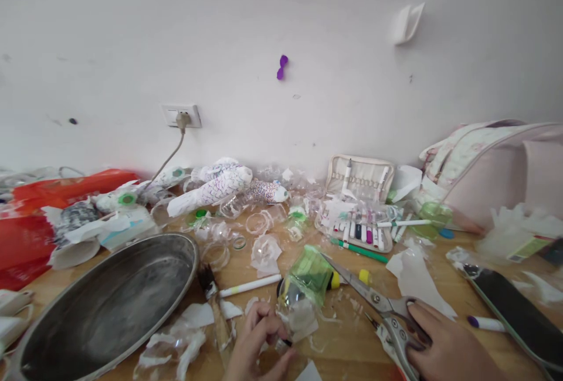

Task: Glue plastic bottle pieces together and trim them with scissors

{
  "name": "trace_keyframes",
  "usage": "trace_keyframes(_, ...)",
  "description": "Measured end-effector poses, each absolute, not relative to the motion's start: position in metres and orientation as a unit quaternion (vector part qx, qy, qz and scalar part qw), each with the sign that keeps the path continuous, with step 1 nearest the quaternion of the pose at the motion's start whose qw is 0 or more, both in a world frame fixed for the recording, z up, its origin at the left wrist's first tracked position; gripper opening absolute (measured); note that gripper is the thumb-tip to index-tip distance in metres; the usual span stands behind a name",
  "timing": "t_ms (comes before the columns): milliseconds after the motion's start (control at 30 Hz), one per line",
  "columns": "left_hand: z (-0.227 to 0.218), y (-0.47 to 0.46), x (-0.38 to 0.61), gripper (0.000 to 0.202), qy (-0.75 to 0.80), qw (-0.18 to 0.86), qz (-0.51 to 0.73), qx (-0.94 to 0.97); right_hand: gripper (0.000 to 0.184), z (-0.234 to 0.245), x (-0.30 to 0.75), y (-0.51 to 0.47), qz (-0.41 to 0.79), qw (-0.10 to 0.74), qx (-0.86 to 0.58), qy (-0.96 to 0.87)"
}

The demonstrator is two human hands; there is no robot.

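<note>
My right hand [448, 340] grips a pair of metal scissors [382, 308] by the handles, with the blades apart. The upper blade points at a translucent green plastic piece [310, 272], which adjoins a clear plastic bottle piece [297, 305]. Low in the middle, my left hand [261, 343] pinches the small neck end of that bottle piece, fingers curled. Partly hidden behind the plastic lies a yellow and black object [336, 280]. Left of my left hand are a worn brush [213, 299] and a white marker [250, 285].
An oval metal basin [109, 305] fills the left front. Decorated white fish shapes [215, 187] and plastic scraps lie along the wall. An open pencil case [356, 223] holds markers. At right are a pink backpack [492, 170], a dark phone-like slab [505, 310] and a purple-capped marker [486, 323].
</note>
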State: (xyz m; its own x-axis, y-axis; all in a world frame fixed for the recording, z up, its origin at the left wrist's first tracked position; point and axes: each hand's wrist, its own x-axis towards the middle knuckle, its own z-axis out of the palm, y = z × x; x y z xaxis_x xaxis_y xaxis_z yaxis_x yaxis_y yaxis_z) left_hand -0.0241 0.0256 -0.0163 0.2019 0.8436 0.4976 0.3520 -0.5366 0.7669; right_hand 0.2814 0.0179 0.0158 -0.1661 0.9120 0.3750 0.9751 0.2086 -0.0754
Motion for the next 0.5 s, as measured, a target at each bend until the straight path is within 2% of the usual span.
trace_keyframes(167,-0.018,0.027,-0.026,0.022,0.398,0.278,0.492,0.723,0.01,0.016,0.276,0.017,0.113,0.187,-0.692,-0.688)
trace_keyframes(333,-0.027,0.027,-0.026,0.02,0.4,0.332,0.516,0.68,0.032,0.027,0.263,0.011,0.302,0.342,-0.696,-0.555)
trace_keyframes(433,-0.031,0.027,-0.026,0.02,0.404,0.348,0.514,0.672,0.045,0.027,0.267,0.008,0.324,0.429,-0.735,-0.413)
trace_keyframes(500,-0.031,0.027,-0.027,0.02,0.398,0.352,0.517,0.672,0.049,0.022,0.276,0.008,0.318,0.454,-0.727,-0.406)
